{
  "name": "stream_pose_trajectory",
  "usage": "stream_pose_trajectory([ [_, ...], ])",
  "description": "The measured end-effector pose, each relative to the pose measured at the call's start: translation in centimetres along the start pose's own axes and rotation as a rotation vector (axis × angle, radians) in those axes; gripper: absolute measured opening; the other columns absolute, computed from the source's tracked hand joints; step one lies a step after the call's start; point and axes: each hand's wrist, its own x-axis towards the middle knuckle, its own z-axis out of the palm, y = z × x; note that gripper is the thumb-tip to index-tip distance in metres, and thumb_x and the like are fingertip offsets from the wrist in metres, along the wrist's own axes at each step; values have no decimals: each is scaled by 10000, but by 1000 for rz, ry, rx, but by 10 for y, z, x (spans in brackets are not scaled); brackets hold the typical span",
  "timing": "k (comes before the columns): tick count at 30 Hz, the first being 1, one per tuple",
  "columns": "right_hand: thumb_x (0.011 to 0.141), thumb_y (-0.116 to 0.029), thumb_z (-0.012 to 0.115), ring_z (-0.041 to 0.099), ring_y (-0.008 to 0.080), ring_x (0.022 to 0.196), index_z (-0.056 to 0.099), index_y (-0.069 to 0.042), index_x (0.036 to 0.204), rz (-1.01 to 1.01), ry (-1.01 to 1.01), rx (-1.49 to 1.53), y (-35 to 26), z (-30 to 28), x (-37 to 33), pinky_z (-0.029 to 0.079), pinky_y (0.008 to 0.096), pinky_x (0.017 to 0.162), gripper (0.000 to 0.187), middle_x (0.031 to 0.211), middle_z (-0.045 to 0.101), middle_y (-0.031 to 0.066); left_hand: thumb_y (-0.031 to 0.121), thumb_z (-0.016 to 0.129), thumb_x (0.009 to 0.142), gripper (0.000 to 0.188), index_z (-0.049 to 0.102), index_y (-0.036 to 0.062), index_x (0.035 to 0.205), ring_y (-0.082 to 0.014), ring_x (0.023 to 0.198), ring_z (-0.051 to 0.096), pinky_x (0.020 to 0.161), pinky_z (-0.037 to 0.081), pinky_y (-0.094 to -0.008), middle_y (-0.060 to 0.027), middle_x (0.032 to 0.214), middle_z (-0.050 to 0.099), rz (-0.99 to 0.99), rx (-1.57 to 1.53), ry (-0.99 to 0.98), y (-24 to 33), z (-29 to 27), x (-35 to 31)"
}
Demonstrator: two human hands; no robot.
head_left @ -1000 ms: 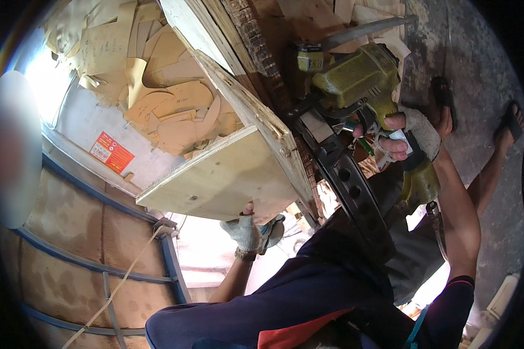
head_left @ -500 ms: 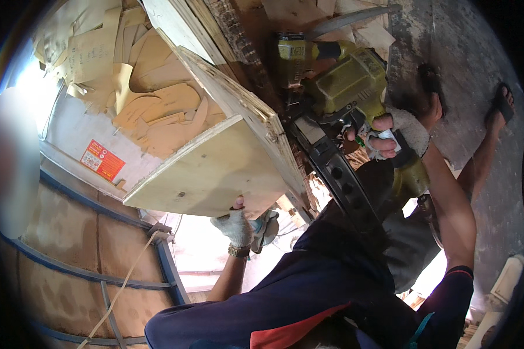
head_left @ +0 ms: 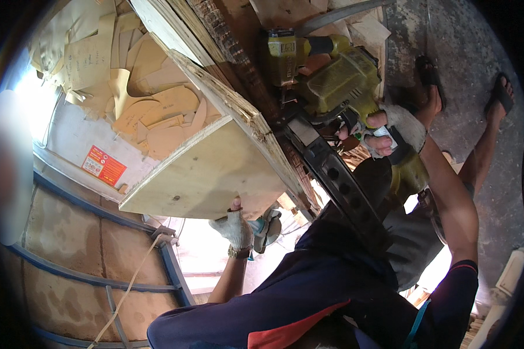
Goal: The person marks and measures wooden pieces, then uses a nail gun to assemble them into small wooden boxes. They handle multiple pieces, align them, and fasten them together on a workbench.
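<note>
My left hand, in a pale fingertip-less glove, grips the lower edge of a plywood panel. The thumb lies on the panel's face; the other fingers are hidden. At its right edge the panel meets a long, rough-edged wooden board, and the two form a corner. My right hand, also gloved, is wrapped round the handle of a yellow-green nail gun with a long black magazine. The gun's nose lies close to the long board; I cannot tell whether it touches.
Many paper or card templates hang on a board at the upper left, above a red notice. A blue metal frame with brown panels and a cord stands at the lower left. Two sandalled feet show on the grey floor at right.
The nail gun and the long board have shifted slightly to the left in the view. Both hands keep their holds, and the panel stays nearly where it was.
</note>
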Motion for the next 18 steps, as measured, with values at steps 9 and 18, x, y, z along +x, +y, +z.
stream_pose_trajectory([
  [9, 1038, -175, 641, 456, 51, 605, 553, 79, 1355, -58, 84, 27, 7, 2, -5, 463, 225, 546, 416, 1183, 613, 178, 106, 889, 862, 510, 604, -41, 1258, -196, 1028, 624, 953, 519, -359, -101, 1167, 671, -19, 2, 19, 2, 4, 1],
  [18, 1068, -178, 590, 475, 59, 629, 503, 109, 1450, 158, -63, 72, 25, -46, 3, 471, 239, 558, 486, 1325, 639, 177, 59, 855, 887, 439, 618, -29, 1246, -187, 1006, 633, 926, 523, -341, -86, 1141, 679, 4, 42, -26, 12, 12, 7],
])
